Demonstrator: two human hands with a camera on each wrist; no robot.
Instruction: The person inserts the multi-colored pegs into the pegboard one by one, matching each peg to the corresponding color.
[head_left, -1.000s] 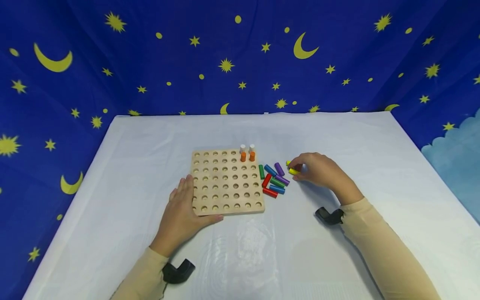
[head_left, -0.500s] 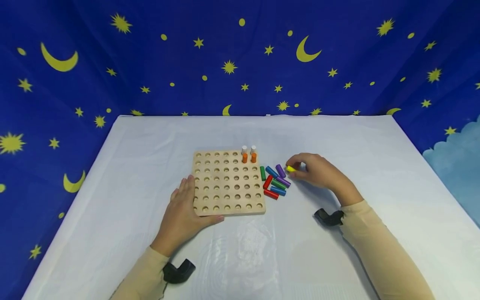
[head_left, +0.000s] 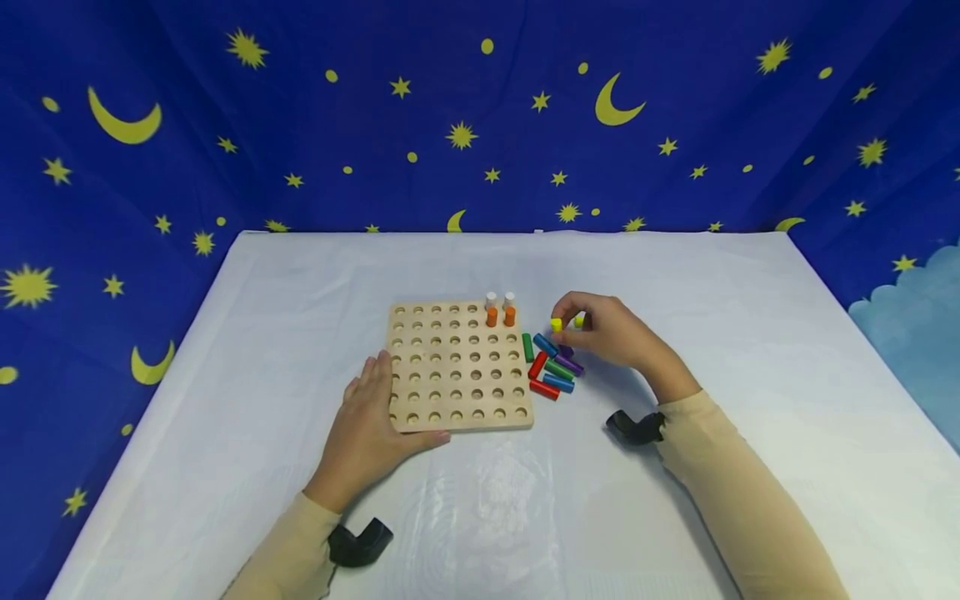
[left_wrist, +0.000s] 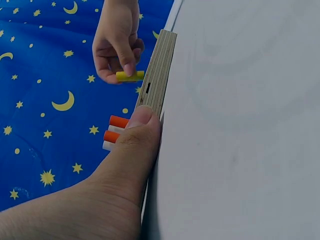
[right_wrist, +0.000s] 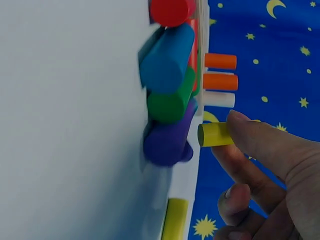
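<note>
We see a table (head_left: 225,467) covered in a pale, faintly glossy white sheet, running back to a blue star-and-moon backdrop. Near its middle lies a square wooden pegboard (head_left: 457,367), flat on the sheet, and we place everything else from it. Just beside the pegboard's right edge lies a loose cluster of pegs (head_left: 552,367) on their sides: green, blue, red and purple, some touching each other. A little farther right of the pegboard, beyond that cluster, one yellow peg (right_wrist: 174,218) lies on the sheet. At the pegboard's near left corner our left hand (head_left: 367,433) rests on the sheet, touching the board's edge.
</note>
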